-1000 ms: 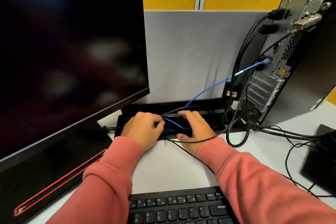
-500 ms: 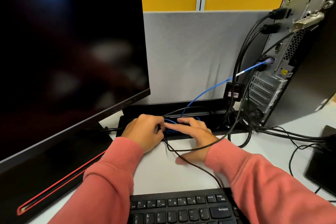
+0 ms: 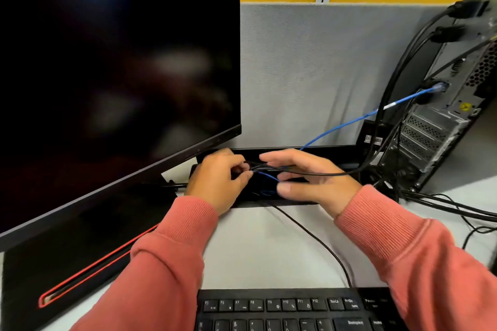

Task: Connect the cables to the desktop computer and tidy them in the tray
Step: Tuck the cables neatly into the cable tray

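Starting at the left, the big dark monitor sits left of the tray, its stand reaching down the counter. Left hand is over the tray's left end, fingers curled and pinching a bunch of black cables. Right hand is just right of it, over the tray's middle, fingers spread and mostly straight, blurry, with the cables crossing between fingers and thumb. Blue cable climbs from the tray to the computer, right of the tray, and is plugged in there along with several black ones. Keyboard sits in front of the tray.
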